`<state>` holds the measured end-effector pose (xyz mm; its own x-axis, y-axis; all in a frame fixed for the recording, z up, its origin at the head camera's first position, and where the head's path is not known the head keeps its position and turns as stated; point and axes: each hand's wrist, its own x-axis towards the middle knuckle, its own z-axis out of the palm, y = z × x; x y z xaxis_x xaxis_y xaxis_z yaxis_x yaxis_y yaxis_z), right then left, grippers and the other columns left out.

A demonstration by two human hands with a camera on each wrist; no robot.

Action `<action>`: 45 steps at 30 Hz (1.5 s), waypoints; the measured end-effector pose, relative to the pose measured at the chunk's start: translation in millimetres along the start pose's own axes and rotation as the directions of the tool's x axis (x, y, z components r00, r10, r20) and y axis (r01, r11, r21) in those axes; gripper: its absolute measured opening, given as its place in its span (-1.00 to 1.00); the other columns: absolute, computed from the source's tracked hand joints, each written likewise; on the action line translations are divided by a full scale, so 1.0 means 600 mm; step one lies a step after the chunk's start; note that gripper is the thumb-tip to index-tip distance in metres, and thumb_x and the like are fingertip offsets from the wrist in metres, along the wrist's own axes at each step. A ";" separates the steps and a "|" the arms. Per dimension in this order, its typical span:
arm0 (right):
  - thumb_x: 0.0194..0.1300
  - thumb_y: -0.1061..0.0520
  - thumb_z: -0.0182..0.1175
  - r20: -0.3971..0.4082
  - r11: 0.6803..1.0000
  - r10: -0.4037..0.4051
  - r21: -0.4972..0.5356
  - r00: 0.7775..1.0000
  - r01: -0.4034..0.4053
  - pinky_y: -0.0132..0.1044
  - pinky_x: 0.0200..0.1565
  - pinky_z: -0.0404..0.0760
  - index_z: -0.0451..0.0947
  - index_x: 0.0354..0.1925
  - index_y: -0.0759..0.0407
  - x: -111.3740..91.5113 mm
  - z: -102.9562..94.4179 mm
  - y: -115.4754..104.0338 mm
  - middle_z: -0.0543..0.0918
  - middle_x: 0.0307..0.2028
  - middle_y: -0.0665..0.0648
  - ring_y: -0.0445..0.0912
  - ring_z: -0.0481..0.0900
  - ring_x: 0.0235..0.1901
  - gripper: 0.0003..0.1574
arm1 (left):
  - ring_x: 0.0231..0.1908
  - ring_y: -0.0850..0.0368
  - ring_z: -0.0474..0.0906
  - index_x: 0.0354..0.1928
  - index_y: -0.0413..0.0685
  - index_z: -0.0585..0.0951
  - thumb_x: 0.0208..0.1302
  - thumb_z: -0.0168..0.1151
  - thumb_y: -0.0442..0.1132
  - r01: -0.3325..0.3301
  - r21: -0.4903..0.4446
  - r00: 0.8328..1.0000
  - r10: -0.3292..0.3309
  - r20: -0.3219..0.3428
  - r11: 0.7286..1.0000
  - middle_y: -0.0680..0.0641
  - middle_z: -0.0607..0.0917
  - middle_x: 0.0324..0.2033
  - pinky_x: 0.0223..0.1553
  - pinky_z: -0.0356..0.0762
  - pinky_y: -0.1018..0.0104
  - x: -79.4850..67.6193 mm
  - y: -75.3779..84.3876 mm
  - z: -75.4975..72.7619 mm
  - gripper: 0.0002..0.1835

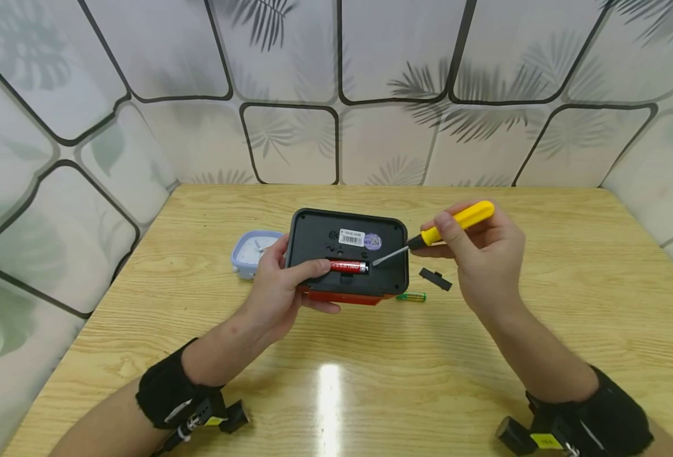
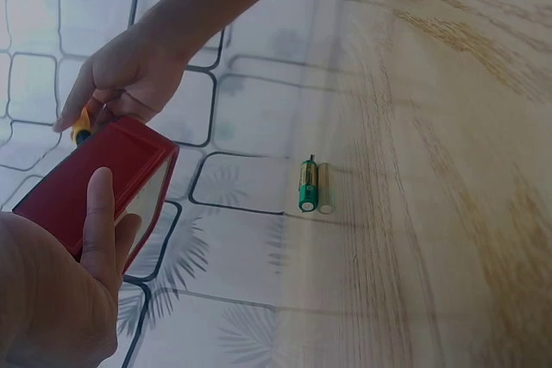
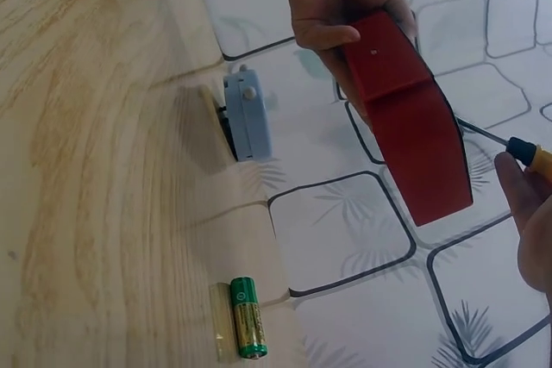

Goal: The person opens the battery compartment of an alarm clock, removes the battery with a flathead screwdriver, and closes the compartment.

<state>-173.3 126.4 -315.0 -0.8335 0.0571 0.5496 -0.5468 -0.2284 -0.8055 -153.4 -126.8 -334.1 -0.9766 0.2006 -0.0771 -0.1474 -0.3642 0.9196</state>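
Observation:
My left hand [image 1: 276, 289] grips a red-cased device with a black back [image 1: 313, 238], tilted so the back faces me in the head view. A red battery [image 1: 347, 266] lies in the open compartment there, and my left thumb presses on its left end. In my right hand [image 1: 490, 257] is a screwdriver [image 1: 464, 219] with a yellow handle, pinched between thumb and fingers. Its metal tip reaches the compartment's right edge, right by the battery's end. Both wrist views show the red front casing [image 3: 414, 144], with the battery hidden behind it.
Behind my left hand stands a light blue alarm clock [image 1: 250, 254], partly covered. A small black battery cover [image 1: 436, 279] lies on the wooden table [image 1: 570, 266], right of the device. Near it is a green battery [image 3: 247, 318], partly hidden in the head view.

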 end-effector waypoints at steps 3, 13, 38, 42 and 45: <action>0.31 0.43 0.21 -0.035 1.000 -0.019 0.008 0.999 0.019 -0.13 -0.43 0.73 0.53 -0.20 0.42 0.010 -0.010 -0.004 0.71 -0.41 0.22 -0.02 0.76 -0.45 -0.92 | -0.18 -0.06 0.75 0.32 -0.12 0.29 0.27 0.14 -0.50 -0.001 0.004 1.000 0.001 0.008 1.000 -0.12 0.67 -0.03 -0.46 0.72 -0.08 0.000 0.000 0.000 -0.42; 0.38 0.18 0.24 -0.062 0.866 -0.082 -0.498 0.995 0.041 -0.57 -0.61 0.53 0.68 -0.05 0.35 0.051 -0.062 -0.003 0.64 -0.56 -0.05 -0.30 0.56 -0.66 -0.72 | -0.17 -0.05 0.75 0.32 -0.10 0.28 0.29 0.14 -0.47 0.015 -0.002 1.000 -0.015 0.009 1.000 -0.13 0.65 -0.02 -0.47 0.72 -0.09 0.002 -0.001 0.000 -0.43; 0.43 0.27 0.05 0.214 0.151 0.690 -0.977 0.691 0.152 -0.22 -0.46 0.48 0.56 -0.12 0.50 0.074 -0.123 0.073 0.60 -0.41 0.27 0.00 0.45 -0.50 -0.73 | -0.18 -0.04 0.75 0.33 -0.09 0.26 0.32 0.12 -0.44 0.015 -0.006 1.000 -0.015 0.011 1.000 -0.16 0.64 0.00 -0.47 0.72 -0.07 0.000 0.000 -0.001 -0.44; 0.39 0.24 0.17 0.198 0.134 0.712 -0.980 0.673 0.147 -0.12 -0.35 0.61 0.59 -0.04 0.52 0.073 -0.127 0.080 0.68 -0.22 0.40 0.06 0.58 -0.38 -0.67 | -0.19 -0.04 0.76 0.32 -0.09 0.27 0.32 0.12 -0.44 0.018 -0.009 1.000 -0.018 0.010 1.000 -0.16 0.63 0.00 -0.47 0.72 -0.05 0.001 0.000 0.000 -0.45; 0.36 0.24 0.21 0.188 0.124 0.736 -0.982 0.650 0.144 -0.04 -0.26 0.66 0.59 -0.02 0.53 0.070 -0.130 0.087 0.68 -0.17 0.42 0.10 0.63 -0.31 -0.65 | -0.19 -0.04 0.75 0.31 -0.08 0.27 0.32 0.12 -0.45 0.025 -0.011 1.000 -0.025 0.006 1.000 -0.16 0.63 0.00 -0.47 0.72 -0.05 0.000 -0.001 0.002 -0.46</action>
<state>-243.1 192.9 -351.1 -0.9294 -0.3141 -0.1940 -0.2660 0.9341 -0.2382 -153.4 -125.7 -334.1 -0.9717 0.2153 -0.0972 -0.1731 -0.3688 0.9133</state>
